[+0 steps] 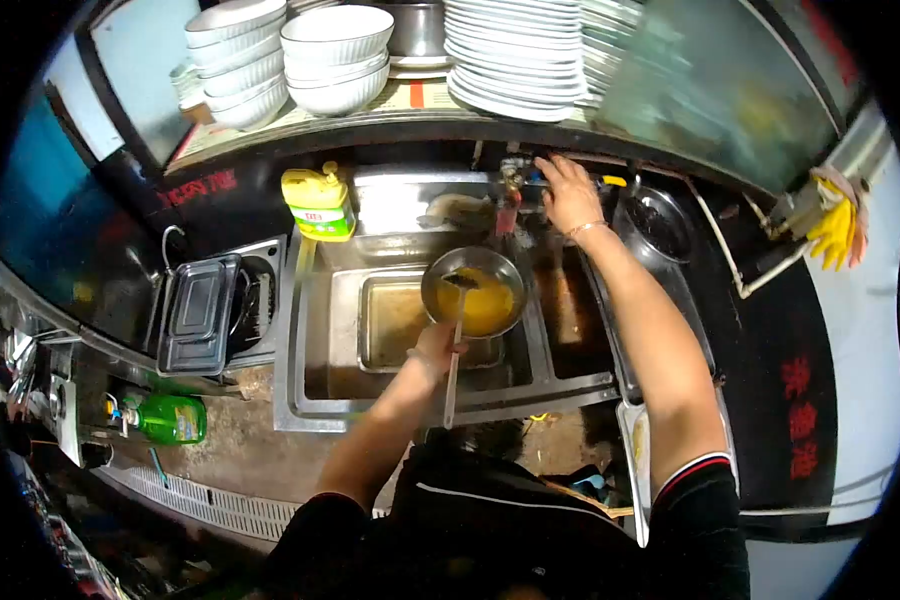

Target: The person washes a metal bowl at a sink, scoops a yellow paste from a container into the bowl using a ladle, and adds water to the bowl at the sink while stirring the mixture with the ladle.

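Over the sink (315,330), my left hand (437,347) is closed at the near edge of a round metal bowl (488,300). Yellowish liquid fills part of the bowl, and a ladle (453,375) rests in it, its long handle running through my left hand toward me. Whether my fingers also grip the bowl's rim is hard to tell. My right hand (570,195) reaches to the tap (513,175) at the back of the sink, fingers spread near a blue handle. A rectangular metal tray (370,320) lies in the basin below the bowl.
A yellow jug (318,205) stands at the sink's back left corner. White bowls (337,60) and stacked plates (515,60) fill the shelf above. Lidded trays (200,312) sit left, a green bottle (173,418) lower left. Yellow gloves (835,220) hang at the right.
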The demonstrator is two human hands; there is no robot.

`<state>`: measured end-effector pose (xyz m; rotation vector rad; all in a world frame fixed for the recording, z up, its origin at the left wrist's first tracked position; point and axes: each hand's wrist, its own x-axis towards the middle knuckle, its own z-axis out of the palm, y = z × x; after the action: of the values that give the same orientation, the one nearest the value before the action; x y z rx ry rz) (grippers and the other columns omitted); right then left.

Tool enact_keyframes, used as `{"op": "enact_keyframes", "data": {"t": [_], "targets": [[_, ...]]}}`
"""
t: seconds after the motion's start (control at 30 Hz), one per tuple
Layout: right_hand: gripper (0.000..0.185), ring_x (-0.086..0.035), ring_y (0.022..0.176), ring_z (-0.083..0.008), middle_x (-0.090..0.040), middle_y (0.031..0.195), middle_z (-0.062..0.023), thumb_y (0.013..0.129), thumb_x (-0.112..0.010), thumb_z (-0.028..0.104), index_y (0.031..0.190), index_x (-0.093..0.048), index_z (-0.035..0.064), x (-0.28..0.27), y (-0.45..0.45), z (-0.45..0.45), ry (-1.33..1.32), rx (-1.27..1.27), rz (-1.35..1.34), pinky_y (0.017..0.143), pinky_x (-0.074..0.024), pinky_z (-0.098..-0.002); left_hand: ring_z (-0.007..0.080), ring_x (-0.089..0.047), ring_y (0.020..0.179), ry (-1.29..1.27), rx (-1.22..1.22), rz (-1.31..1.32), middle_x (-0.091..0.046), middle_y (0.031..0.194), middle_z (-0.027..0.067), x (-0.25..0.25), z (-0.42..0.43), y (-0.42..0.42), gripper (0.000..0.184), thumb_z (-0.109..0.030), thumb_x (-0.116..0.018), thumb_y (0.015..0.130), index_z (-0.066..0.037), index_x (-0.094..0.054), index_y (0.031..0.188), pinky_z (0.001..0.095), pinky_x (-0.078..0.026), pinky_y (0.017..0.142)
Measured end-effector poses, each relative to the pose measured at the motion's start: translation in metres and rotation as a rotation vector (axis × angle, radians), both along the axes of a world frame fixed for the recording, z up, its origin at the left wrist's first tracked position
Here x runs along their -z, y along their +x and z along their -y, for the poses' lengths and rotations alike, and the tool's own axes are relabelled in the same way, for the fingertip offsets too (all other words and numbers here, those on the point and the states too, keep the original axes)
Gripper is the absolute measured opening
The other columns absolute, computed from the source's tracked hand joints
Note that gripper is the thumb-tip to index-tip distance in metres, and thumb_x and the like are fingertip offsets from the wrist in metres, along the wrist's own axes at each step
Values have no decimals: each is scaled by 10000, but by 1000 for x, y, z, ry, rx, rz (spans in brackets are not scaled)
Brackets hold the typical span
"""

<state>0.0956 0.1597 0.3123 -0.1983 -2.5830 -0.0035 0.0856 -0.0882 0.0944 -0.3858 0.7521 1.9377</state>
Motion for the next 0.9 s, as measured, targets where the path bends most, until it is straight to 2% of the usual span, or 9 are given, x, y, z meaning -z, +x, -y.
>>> {"op": "enact_keyframes", "data": {"t": [0.1, 0.13, 0.23, 0.43, 0.5, 0.6, 0.7, 0.77, 0.9], "targets": [[372, -487, 1063, -317, -521, 1165, -146, 791, -546, 108, 1158, -513, 54, 17, -21, -12, -3, 81, 112, 905, -411, -378, 139, -417, 565, -64, -23, -35, -484, 747, 51, -15, -29, -16, 97, -134, -524, 862, -46, -498, 895, 264, -311, 435], [362, -508, 1035, -323, -542, 1136, -152, 801, -546, 125, 1154, -516, 49, 25, -19, -12, -26, 105, 148, 888, -422, -381, 133, -416, 558, 14, -6, -54, -492, 742, 40, 11, -34, -25, 86, -131, -522, 863, -50, -501, 881, 262, -302, 423], [330, -564, 919, -338, -596, 999, -164, 833, -538, 176, 1131, -527, 36, 42, -10, -8, -41, 77, 82, 802, -457, -394, 151, -376, 545, -122, -1, 72, -405, 761, 36, -10, -56, -31, 133, -156, -374, 931, -62, -468, 923, 278, -350, 443], [337, -579, 839, -339, -601, 946, -183, 872, -499, 244, 1153, -513, 57, 41, 1, -3, -140, 113, 118, 704, -470, -413, 156, -459, 565, -133, -177, -116, -538, 831, 38, -25, -79, -23, 145, -213, -494, 885, -95, -499, 969, 268, -357, 498], [346, -577, 845, -340, -600, 948, -185, 878, -486, 251, 1162, -502, 53, 30, 3, 3, -214, 154, 198, 712, -468, -418, 161, -482, 574, -85, -196, -143, -545, 828, 41, 20, -91, -38, 152, -221, -492, 886, -97, -497, 974, 265, -354, 484], [418, -571, 882, -344, -578, 1010, -179, 861, -494, 147, 1266, -415, 78, 58, 22, -6, -440, -27, -117, 748, -469, -402, 166, -489, 569, -19, -237, -170, -541, 806, 40, 16, -102, -42, 161, -228, -491, 886, -91, -493, 970, 259, -345, 462], [547, -552, 934, -317, -506, 1109, -160, 803, -523, 32, 1319, -367, 127, 101, 82, 16, -405, -57, -213, 761, -475, -368, 169, -478, 558, -19, -301, -159, -533, 782, 47, 8, -111, -36, 149, -218, -485, 885, -81, -494, 943, 256, -339, 444], [575, -542, 962, -288, -459, 1143, -147, 781, -533, 25, 1319, -377, 154, 128, 129, 33, -377, -202, 239, 771, -479, -367, 175, -474, 557, -3, -337, -131, -531, 771, 57, 15, -119, -31, 142, -207, -479, 883, -72, -498, 922, 258, -346, 443], [504, -556, 927, -238, -490, 1088, -106, 757, -565, 96, 1245, -455, 160, 158, 154, 43, -108, -349, 379, 745, -488, -349, 193, -474, 566, -52, -382, -88, -535, 762, 83, 23, -128, -12, 137, -175, -466, 877, -46, -510, 897, 265, -367, 457]]}}
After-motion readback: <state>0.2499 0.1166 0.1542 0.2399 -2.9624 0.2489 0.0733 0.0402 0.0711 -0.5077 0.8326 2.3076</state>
